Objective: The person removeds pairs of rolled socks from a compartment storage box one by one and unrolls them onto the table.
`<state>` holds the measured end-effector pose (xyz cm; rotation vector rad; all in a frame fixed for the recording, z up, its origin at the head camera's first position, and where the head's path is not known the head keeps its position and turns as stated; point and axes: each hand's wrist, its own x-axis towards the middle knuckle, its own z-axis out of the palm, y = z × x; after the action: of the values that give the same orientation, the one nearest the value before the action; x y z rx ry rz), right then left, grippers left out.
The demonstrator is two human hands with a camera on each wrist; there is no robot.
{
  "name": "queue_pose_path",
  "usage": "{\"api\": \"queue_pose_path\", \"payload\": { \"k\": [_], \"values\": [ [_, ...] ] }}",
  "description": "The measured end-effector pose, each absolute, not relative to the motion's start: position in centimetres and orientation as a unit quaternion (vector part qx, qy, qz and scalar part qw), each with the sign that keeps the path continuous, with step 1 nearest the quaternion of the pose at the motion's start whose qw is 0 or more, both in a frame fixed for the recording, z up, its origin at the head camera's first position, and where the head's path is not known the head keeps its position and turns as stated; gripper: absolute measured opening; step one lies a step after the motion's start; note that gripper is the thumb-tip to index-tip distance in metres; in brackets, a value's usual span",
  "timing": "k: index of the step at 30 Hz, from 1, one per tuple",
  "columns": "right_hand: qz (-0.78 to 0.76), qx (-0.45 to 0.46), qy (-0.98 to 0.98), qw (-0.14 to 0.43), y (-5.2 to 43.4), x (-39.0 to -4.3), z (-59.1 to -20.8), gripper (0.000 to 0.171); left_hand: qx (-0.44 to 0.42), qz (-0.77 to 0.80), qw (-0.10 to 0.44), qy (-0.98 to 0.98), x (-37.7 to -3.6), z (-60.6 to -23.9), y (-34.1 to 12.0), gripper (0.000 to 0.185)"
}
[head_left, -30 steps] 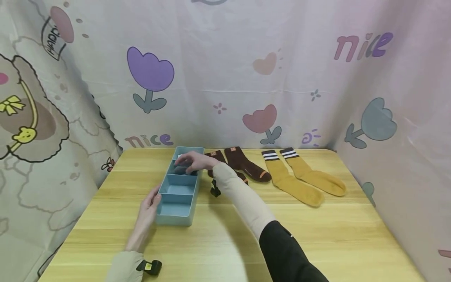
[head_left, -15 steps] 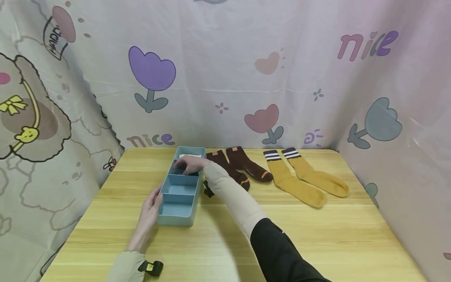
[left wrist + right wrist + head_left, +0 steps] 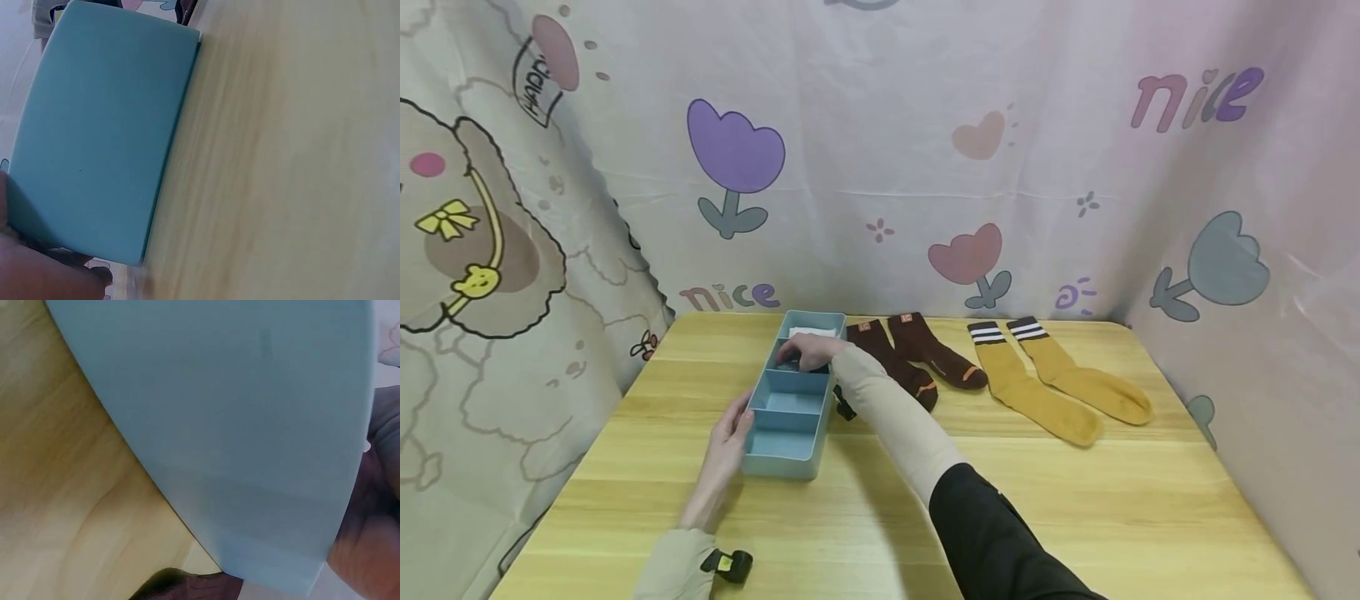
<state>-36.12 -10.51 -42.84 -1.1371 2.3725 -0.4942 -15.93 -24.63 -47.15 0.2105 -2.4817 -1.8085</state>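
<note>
On the table (image 3: 1075,500) sits a long blue divided tray (image 3: 786,450).

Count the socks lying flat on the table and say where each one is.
4. Two brown socks lie just right of the blue divided box; two mustard striped-cuff socks lie further right. The right hand presses something dark into the box, possibly more socks.

Bare table (image 3: 1075,508) in front — socks (image 3: 992,371) right of the blue organizer (image 3: 790,450).
</note>
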Motion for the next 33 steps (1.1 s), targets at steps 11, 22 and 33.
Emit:
{"api": "queue_pose_path", "payload": {
  "k": [11, 22, 33],
  "values": [
    [-0.217, -0.427, 0.858, 0.186, -9.6, -35.7, -42.9, 0.047, 0.069, -0.584, 0.031, -0.808, -15.9, -47.2, -24.4, 0.051],
    [-0.311, -0.427, 0.842, 0.111, -8.5, -35.1, -42.8, 0.039, 0.067, -0.576, 0.025, -0.814, -15.9, -47.2, -24.5, 0.051],
    [-0.437, -0.410, 0.800, 0.032, -7.0, -33.0, -40.8, 0.036, 0.063, -0.565, 0.021, -0.822, -16.1, -47.0, -24.7, 0.051]
  ]
}}
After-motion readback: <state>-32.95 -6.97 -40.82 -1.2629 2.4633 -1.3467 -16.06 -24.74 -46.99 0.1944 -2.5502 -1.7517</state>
